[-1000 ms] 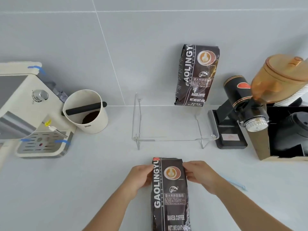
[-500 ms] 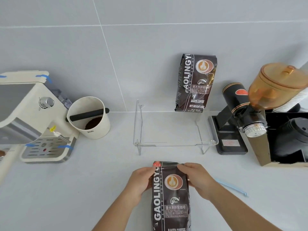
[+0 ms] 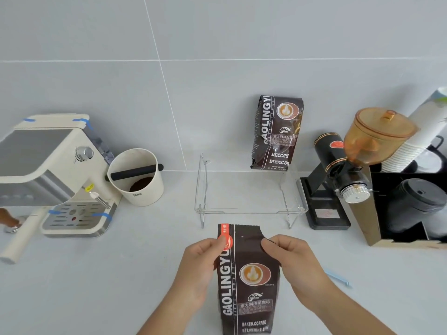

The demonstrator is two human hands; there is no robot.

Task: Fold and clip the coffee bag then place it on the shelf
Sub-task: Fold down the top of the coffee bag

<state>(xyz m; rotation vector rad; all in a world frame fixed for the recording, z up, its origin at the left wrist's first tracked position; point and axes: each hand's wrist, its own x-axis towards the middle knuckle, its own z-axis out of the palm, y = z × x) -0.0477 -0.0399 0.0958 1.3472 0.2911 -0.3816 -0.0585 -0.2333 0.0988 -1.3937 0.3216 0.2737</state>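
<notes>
A dark brown coffee bag (image 3: 246, 281) lies flat on the counter in front of me, its top flap unfolded and pointing away. My left hand (image 3: 200, 269) pinches the bag's upper left edge by the red label. My right hand (image 3: 290, 259) pinches the upper right edge. A light blue clip (image 3: 337, 278) lies on the counter just right of my right wrist. Beyond the bag stands a clear acrylic shelf (image 3: 249, 209) on thin metal legs. A second coffee bag (image 3: 277, 132) stands upright at the shelf's back right.
A cream espresso machine (image 3: 48, 170) stands at the left, with a cream knock box (image 3: 136, 177) beside it. At the right are a black grinder (image 3: 338, 175) with an amber hopper, a stack of paper cups (image 3: 416, 139) and a black box of lids (image 3: 416, 204).
The bag's folded top has come open, so the flap now extends flat toward the shelf. Both hands stayed at the bag's upper edges, and the view tilted up slightly.
</notes>
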